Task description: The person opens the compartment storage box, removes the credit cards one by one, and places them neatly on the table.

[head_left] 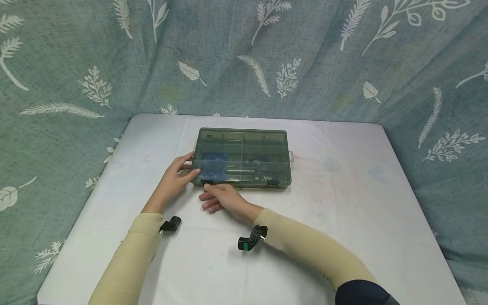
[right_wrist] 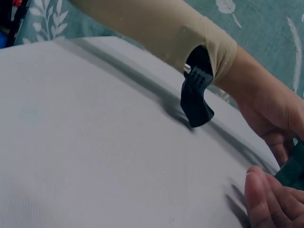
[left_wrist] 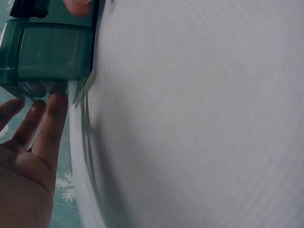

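A translucent dark green compartment box [head_left: 263, 146] lies on the table with its lid down. Blue packets [head_left: 213, 163] show through its left part. My left hand [head_left: 172, 180] holds the box's left end, fingers along the side wall and thumb over the lid's front corner. In the left wrist view, fingertips [left_wrist: 58, 97] of that hand meet the end of the box [left_wrist: 54, 52]. My right hand [head_left: 228, 199] has its thumb at the left front latch [head_left: 207, 182], the other fingers loosely extended below the front edge.
A second front latch [head_left: 272, 183] sits toward the right, and a clear tab [head_left: 291, 156] sticks out from the right side. White cloth covers the table [head_left: 343, 203]. A leaf-patterned curtain [head_left: 228, 55] hangs behind. Black wrist cameras [head_left: 252, 238] project from both sleeves.
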The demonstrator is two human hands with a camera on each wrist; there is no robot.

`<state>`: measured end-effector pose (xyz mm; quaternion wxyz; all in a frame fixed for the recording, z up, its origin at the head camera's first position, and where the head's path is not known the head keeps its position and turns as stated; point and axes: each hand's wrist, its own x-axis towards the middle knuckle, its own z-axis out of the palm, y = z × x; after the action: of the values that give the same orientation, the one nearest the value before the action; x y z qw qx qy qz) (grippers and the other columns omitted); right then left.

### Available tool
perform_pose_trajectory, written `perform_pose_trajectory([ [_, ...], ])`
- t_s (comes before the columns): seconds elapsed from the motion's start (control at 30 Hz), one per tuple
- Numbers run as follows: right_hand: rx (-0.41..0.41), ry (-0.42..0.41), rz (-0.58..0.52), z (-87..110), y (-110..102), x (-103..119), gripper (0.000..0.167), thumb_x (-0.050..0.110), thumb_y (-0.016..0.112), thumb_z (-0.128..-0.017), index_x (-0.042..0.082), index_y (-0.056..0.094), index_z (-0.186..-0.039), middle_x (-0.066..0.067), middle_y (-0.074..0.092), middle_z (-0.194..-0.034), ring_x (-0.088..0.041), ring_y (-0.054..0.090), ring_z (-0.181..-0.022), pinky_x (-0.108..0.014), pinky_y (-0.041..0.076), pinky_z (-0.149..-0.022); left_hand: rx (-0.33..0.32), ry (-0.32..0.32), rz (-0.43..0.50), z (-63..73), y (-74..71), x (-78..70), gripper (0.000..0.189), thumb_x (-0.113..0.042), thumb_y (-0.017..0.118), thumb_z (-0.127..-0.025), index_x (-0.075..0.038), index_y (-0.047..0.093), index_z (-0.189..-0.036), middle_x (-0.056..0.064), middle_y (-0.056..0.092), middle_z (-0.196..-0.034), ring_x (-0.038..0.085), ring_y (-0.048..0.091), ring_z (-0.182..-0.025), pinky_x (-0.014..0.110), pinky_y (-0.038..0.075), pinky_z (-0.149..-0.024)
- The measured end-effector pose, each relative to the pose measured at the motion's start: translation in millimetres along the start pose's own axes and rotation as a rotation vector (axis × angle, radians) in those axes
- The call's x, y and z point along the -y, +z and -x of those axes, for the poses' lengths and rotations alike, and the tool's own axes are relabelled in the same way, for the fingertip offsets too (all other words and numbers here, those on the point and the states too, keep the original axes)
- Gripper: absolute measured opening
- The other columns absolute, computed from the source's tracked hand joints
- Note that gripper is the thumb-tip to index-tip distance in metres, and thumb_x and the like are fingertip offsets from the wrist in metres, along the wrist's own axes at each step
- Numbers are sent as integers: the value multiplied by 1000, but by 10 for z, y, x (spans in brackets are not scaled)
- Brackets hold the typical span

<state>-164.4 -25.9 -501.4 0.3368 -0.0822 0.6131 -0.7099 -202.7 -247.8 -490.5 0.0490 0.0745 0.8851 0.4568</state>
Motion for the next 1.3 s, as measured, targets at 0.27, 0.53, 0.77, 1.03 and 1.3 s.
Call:
perform_pose_trajectory([
  [0.27,-74,71,-75,-59,88,18,61,48,48,-107,-4,61,-136,-14,74,-117,-24,75,-94,-32,65,-71,-6,-11,-1,10,10,-16,74,-41,65,-100,-20,31,-162,18,39,-155,43,45,-136,62,40,-112],
  [0.53,-140,105,-75,-72,138,44,59,49,48,-107,-1,65,-131,-11,76,-111,-22,76,-89,-28,63,-63,-3,-20,6,2,17,-3,74,-42,65,-100,-22,31,-162,17,39,-155,43,45,-137,62,40,-112],
  [0.77,-149,107,-75,-61,141,52,56,47,49,-107,0,66,-131,-11,75,-112,-18,75,-85,-28,64,-64,1,-26,11,-5,18,-1,74,-43,65,-100,-22,31,-162,17,39,-155,43,45,-137,62,40,-111],
  [1.03,-113,136,-92,-62,119,68,55,47,47,-107,2,63,-136,-8,74,-116,-15,75,-84,-27,63,-66,3,-23,16,-2,13,13,74,-43,65,-100,-22,31,-162,17,39,-155,43,44,-137,62,41,-111],
  [1.3,-92,152,-104,-62,99,86,56,48,46,-107,4,62,-138,-7,74,-118,-18,75,-89,-28,64,-67,-2,-27,15,-2,10,20,75,-44,65,-100,-21,31,-162,16,39,-156,43,43,-138,61,40,-112],
])
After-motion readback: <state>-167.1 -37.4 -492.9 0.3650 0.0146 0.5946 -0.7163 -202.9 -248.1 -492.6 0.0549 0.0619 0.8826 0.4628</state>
